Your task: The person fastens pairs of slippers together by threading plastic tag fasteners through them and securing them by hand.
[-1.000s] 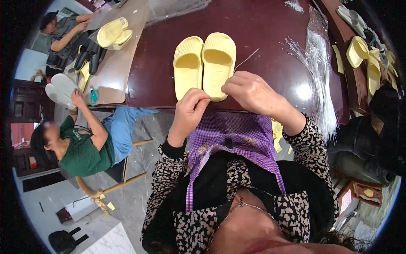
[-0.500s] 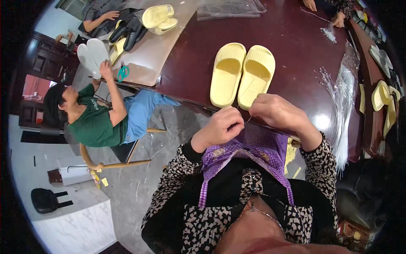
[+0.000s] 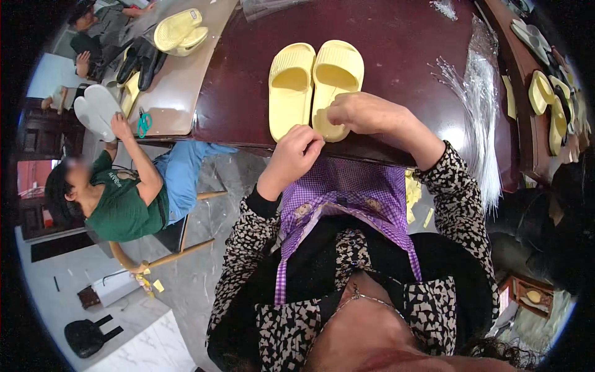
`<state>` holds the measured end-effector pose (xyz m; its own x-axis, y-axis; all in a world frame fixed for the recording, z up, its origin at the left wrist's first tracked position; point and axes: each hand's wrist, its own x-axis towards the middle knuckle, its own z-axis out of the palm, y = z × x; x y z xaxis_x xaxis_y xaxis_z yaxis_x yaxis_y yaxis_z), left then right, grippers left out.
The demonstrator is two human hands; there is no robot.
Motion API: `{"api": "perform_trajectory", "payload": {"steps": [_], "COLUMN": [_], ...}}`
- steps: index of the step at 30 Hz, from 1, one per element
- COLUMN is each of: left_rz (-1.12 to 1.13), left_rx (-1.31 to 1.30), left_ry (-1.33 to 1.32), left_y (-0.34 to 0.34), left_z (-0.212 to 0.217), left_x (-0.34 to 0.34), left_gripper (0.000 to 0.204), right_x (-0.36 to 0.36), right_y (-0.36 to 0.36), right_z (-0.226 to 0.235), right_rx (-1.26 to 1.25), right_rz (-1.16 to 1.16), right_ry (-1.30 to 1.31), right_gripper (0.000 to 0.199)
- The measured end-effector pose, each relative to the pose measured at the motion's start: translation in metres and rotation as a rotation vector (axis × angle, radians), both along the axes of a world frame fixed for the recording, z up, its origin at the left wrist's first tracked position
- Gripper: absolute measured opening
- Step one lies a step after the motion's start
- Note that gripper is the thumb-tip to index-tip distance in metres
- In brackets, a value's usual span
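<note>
Side by side on the dark red table [image 3: 248, 93] lies a pair of pale yellow slide slippers, the left slipper [image 3: 290, 102] and the right slipper [image 3: 338, 65], heels toward me. My right hand [image 3: 372, 115] is over the heel half of the right slipper, fingers bent and pressed together, hiding part of its footbed. Just below the left slipper's heel, at the table's edge, my left hand [image 3: 291, 158] is closed with thumb against fingers. What either hand pinches, if anything, is too small or hidden to make out.
A bundle of thin clear plastic strands [image 3: 486, 124] lies to the right. Beyond it, more slippers [image 3: 542, 93] rest on a ledge. At left, a seated co-worker [image 3: 127, 198] holds a light grey pair [image 3: 96, 111] near teal scissors [image 3: 144, 123]. Wrapped yellow slippers [image 3: 180, 31] lie farther back.
My hands have drawn apart; the right has moved up over the right slipper's footbed, away from the left. The whole view has shifted, so the scene sits farther left and higher or lower.
</note>
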<state>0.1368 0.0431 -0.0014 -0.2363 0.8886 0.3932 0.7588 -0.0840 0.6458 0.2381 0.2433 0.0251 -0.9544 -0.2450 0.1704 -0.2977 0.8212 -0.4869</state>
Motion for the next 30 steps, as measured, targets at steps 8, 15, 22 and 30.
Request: {"api": "perform_trajectory", "payload": {"steps": [8, 15, 22, 30], "left_rz": [0.146, 0.166, 0.182, 0.084], "left_rx": [-0.07, -0.147, -0.092, -0.105], "left_ry": [0.012, 0.032, 0.137, 0.09], "left_y": [0.006, -0.007, -0.006, 0.026], "left_z": [0.011, 0.022, 0.027, 0.008], "left_x": [-0.007, -0.003, 0.0, -0.03], "left_gripper": [0.008, 0.009, 0.008, 0.009], "right_x": [0.001, 0.004, 0.001, -0.008], "right_y": [0.022, 0.03, 0.028, 0.033], "right_z": [-0.004, -0.011, -0.013, -0.018], "right_rx": [-0.017, -0.011, -0.009, 0.188], "right_rz": [-0.127, -0.177, -0.18, -0.307], "right_ry": [0.056, 0.053, 0.056, 0.071], "right_gripper": [0.006, 0.005, 0.007, 0.011]}}
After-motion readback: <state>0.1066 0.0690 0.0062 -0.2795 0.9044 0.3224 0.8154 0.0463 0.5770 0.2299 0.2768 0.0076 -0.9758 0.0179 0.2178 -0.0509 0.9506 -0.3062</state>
